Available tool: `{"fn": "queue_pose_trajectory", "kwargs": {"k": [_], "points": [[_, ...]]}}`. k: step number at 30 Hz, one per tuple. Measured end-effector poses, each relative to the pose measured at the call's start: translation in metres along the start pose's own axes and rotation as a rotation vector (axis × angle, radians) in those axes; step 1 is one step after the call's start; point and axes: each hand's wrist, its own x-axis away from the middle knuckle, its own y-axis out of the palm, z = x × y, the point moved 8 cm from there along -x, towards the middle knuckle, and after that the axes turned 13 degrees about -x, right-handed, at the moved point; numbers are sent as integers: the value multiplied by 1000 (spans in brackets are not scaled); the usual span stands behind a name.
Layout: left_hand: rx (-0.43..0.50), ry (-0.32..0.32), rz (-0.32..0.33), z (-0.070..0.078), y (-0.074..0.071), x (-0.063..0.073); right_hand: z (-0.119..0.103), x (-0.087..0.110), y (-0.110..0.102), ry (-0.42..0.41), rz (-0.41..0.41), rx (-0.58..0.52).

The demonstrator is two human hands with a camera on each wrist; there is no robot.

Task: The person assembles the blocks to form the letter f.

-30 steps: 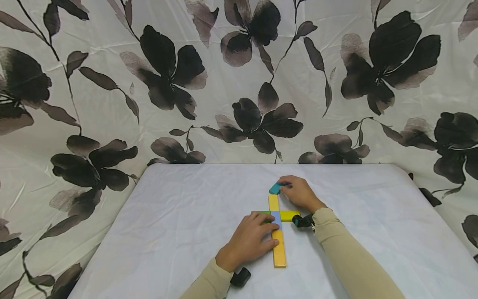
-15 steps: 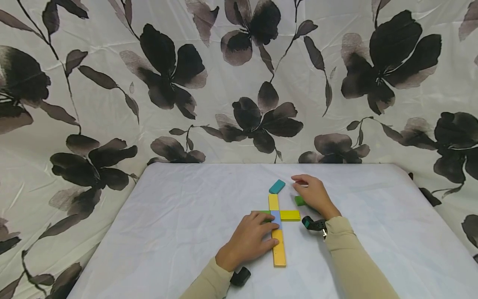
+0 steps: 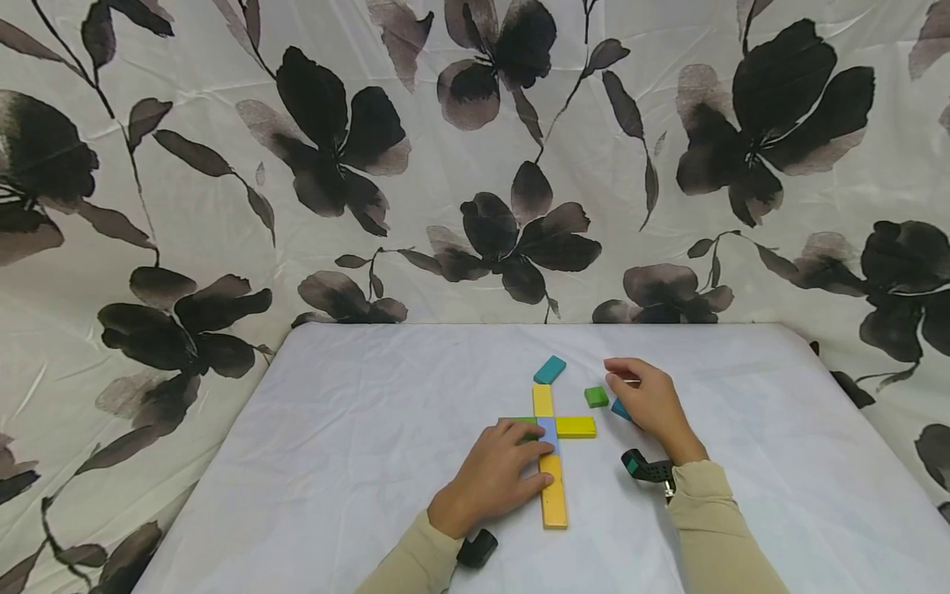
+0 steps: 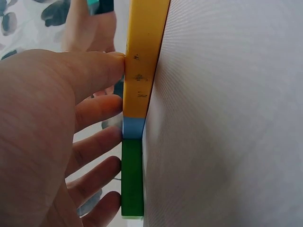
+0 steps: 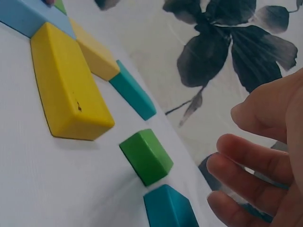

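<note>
My left hand (image 3: 496, 470) rests on a cross of flat toy blocks, fingers extended. In the left wrist view its fingertips touch the orange block (image 4: 142, 61), the light blue block (image 4: 133, 127) and a green block (image 4: 132, 177). The cross also has a long yellow block (image 3: 576, 427) on the right and a pale yellow block (image 3: 543, 400) at the top. A teal block (image 3: 549, 370) lies slanted at that top end. My right hand (image 3: 649, 404) hovers, loosely curled and holding nothing, by a small green block (image 3: 596, 397) and a blue block (image 5: 168, 205), which it partly covers in the head view.
The blocks lie on a table covered with a white cloth (image 3: 334, 462). A floral curtain (image 3: 416, 165) hangs behind the table's far edge. Each wrist wears a small black camera, such as the left one (image 3: 477, 549).
My right hand has let go of the teal block and moved right. The small green block and part of the blue block have come into sight. My left hand has stayed put.
</note>
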Motion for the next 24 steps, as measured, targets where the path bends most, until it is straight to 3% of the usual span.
{"fn": "queue_pose_trajectory", "kwargs": {"k": [7,24], "points": [[7,8,-1,1,-1,0,0,13,-13,1,8,23],[24,4,-3,0,-1,1,24,39,-38,67,54,71]]}}
